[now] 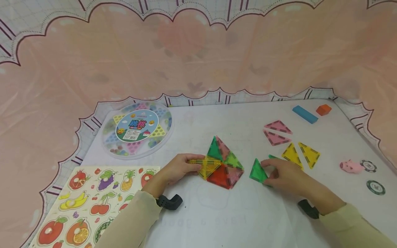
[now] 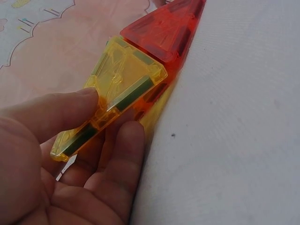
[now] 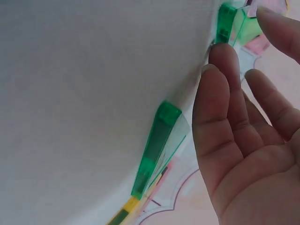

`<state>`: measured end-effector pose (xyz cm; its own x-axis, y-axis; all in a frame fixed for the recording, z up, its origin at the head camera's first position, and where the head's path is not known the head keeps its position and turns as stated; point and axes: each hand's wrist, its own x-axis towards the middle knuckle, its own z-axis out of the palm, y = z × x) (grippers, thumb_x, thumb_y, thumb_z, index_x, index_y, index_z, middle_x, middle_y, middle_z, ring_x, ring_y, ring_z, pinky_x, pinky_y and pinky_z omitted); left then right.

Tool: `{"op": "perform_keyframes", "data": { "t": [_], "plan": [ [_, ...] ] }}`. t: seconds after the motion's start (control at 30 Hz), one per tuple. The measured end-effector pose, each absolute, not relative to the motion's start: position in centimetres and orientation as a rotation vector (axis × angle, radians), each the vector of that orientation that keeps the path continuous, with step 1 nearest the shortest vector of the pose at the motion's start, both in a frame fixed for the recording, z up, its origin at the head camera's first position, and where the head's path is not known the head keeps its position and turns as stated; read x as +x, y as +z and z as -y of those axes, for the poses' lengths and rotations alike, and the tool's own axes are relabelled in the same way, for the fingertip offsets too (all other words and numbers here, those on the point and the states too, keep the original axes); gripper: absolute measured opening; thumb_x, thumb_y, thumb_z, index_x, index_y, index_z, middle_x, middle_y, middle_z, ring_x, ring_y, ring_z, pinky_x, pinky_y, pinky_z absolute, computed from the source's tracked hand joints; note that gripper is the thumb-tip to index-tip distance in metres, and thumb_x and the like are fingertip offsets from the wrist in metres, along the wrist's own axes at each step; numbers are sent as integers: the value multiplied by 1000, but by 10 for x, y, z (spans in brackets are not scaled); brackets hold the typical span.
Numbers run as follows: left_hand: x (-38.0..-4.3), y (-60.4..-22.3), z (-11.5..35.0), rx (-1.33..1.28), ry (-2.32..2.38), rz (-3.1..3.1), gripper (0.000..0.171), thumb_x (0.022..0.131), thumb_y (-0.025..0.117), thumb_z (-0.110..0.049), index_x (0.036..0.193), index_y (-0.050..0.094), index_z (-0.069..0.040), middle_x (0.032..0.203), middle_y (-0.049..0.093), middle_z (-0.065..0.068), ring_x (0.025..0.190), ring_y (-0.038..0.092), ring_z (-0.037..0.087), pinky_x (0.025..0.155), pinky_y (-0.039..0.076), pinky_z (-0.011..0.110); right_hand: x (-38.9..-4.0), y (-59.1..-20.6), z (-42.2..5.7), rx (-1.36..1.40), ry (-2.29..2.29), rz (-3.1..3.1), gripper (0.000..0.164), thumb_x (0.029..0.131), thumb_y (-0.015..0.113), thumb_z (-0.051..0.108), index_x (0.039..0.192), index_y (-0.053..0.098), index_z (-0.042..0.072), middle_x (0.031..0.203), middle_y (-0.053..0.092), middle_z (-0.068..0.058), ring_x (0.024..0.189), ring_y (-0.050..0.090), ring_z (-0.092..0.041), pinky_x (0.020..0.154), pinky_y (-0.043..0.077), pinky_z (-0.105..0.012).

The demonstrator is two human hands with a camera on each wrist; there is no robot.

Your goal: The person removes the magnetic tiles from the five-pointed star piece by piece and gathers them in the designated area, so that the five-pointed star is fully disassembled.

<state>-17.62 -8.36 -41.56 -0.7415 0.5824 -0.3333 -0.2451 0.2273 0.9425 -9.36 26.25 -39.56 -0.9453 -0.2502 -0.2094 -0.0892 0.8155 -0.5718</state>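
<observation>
My left hand (image 1: 181,167) pinches a yellow triangular magnetic tile (image 2: 123,77) between thumb and fingers. It sits at the left side of a joined group of triangular tiles in green (image 1: 214,148), pink (image 1: 234,175), light green and red (image 1: 218,175). The red tile (image 2: 161,30) adjoins the yellow one in the left wrist view. To the right of the group, my right hand (image 1: 286,175) holds a green triangular tile (image 1: 257,171) by its right side, low over the white table. A second green tile (image 3: 157,150) stands behind that hand, largely covered in the head view.
Two pink tiles (image 1: 277,138) and two yellow tiles (image 1: 309,155) lie right of centre. Farther right are a blue block (image 1: 305,114), an orange block (image 1: 324,110), a toy pig (image 1: 351,166) and two chips (image 1: 376,187). A round marble-game box (image 1: 164,136) and fruit puzzle board (image 1: 85,182) occupy the left.
</observation>
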Motion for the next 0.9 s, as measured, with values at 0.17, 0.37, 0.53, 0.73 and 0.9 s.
{"op": "perform_keyframes", "data": {
  "t": [0.17, 0.37, 0.53, 0.73, 0.9],
  "plan": [
    [-171, -403, 83, 320, 1578, -1840, 38, 86, 59, -8, 123, 53, -3, 116, 55, 10, 96, 55, 19, 83, 46, 32, -99, -400, -258, -332, -803, -2753, 65, 73, 72, 36, 129, 45, 20, 90, 53, 6, 68, 48, -11, 58, 42, -23],
    [-174, -411, 84, 330, 1592, -1835, 39, 85, 61, -12, 123, 54, -5, 116, 55, 10, 97, 55, 19, 82, 46, 31, -106, -401, -252, -387, -774, -2743, 71, 72, 74, 34, 133, 41, 17, 125, 47, 2, 76, 47, -12, 67, 44, -26],
    [-178, -422, 86, 326, 1591, -1839, 41, 83, 64, -16, 122, 55, -8, 116, 55, 9, 99, 55, 20, 82, 46, 31, -108, -402, -250, -372, -778, -2719, 70, 72, 74, 32, 132, 42, 16, 128, 46, 0, 92, 46, -14, 82, 44, -35],
    [-178, -419, 85, 322, 1588, -1843, 40, 84, 62, -14, 123, 54, -7, 117, 55, 9, 98, 55, 20, 82, 46, 32, -108, -400, -250, -338, -767, -2712, 70, 72, 74, 31, 132, 42, 14, 119, 50, -2, 92, 47, -17, 78, 45, -34],
    [-179, -421, 85, 329, 1584, -1851, 40, 82, 65, -18, 121, 56, -10, 116, 56, 8, 99, 55, 20, 81, 46, 30, -108, -400, -257, -381, -687, -2757, 71, 71, 74, 36, 131, 44, 14, 124, 48, -2, 103, 39, -20, 83, 42, -38]
  ]
}}
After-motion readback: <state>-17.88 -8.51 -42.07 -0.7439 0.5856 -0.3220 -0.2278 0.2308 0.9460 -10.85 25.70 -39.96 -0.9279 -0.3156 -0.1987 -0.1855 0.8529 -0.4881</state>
